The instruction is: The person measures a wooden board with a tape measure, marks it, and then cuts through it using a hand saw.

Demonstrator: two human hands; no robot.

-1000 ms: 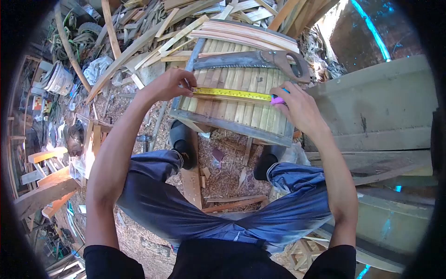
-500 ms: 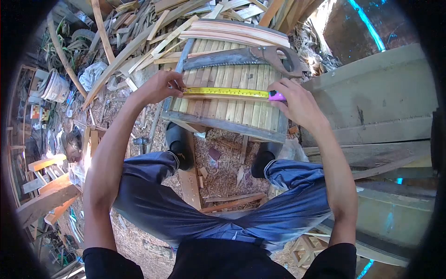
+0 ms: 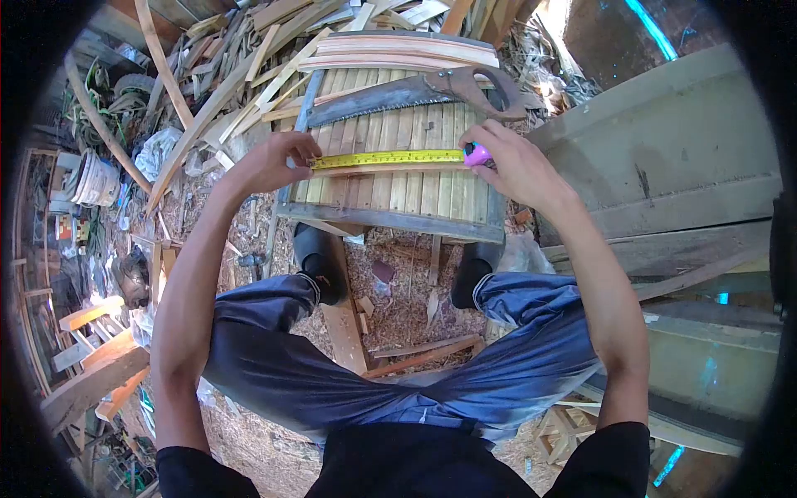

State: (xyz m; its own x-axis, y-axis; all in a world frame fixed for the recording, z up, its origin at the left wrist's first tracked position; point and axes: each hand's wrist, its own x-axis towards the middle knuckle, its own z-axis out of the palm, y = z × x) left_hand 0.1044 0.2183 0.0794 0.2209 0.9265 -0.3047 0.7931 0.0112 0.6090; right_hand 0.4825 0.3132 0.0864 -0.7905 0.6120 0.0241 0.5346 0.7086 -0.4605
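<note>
Apparently, a measuring step is in hand: the tape (image 3: pixel 390 158) is stretched along a strip (image 3: pixel 386 168), across the slatted bench (image 3: pixel 407 194). The tape's free end is pinched between thumb and finger of the left hand (image 3: pixel 270 163), and its pink case (image 3: pixel 479 154) is grasped by the right hand (image 3: pixel 523 166). For the next move, it seems to be required that the tape be held straight and its marks be read; these are too small to be told from this view. The tape is yellow, thin and flat, while the strip is pale and narrow. The bench is made of worn wood, edged by a greyish frame (image 3: pixel 390 217). Beyond the tape, a saw (image 3: pixel 378 98) with dark, toothed blade and looped handle is laid; behind it, long thin boards (image 3: pixel 398 51) are stacked.
</note>
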